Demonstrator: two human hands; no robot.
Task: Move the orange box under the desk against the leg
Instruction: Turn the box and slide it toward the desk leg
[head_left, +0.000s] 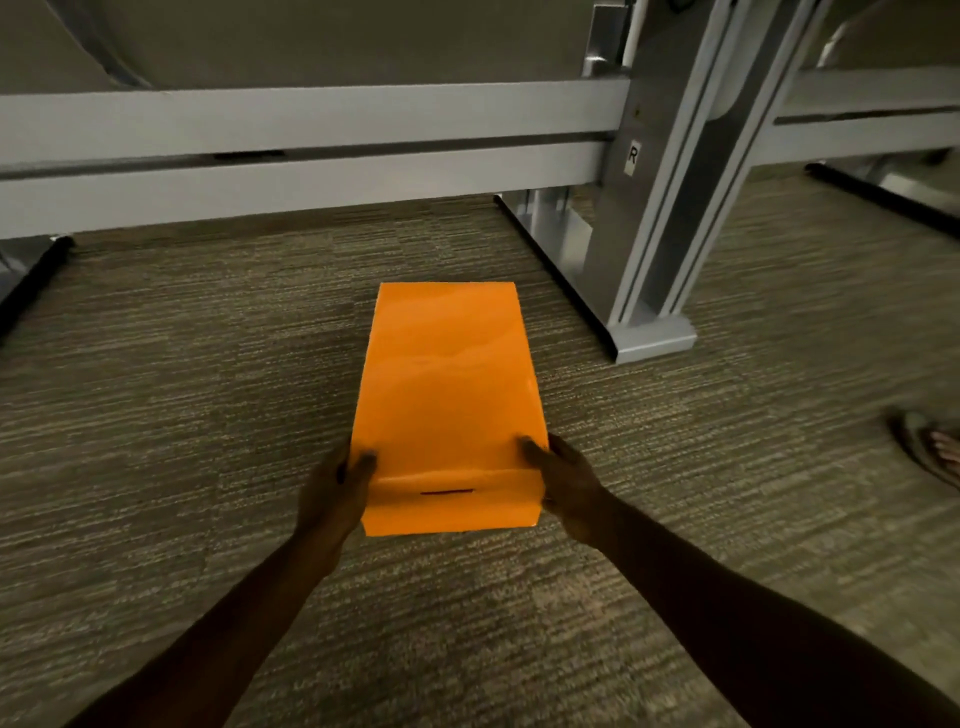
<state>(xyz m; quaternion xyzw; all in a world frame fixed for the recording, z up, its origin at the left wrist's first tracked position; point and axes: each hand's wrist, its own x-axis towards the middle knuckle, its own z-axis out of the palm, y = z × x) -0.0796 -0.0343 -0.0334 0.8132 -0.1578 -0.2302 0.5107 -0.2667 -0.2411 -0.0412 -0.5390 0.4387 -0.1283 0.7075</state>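
I have the orange box (449, 400) on the grey striped carpet (182, 415), its long side running away from me toward the desk frame. My left hand (335, 493) clamps the near left corner, thumb laid on the top face and fingers wrapped down the side; my right hand (563, 486) mirrors it on the near right corner, so each grip is closed on the box. A thin dark slot shows in the box's near end face, between my two hands. The box is near the desk leg (670, 208) but apart from it: the grey metal leg rises to the upper right, and its foot (649, 340) sits on the carpet just right of the box's far half, with a strip of carpet between them. A white sticker marked R (632, 156) is on the leg. Two grey crossbars (311, 150) span the view behind the box. A sandalled foot (935, 452) shows at the right edge.
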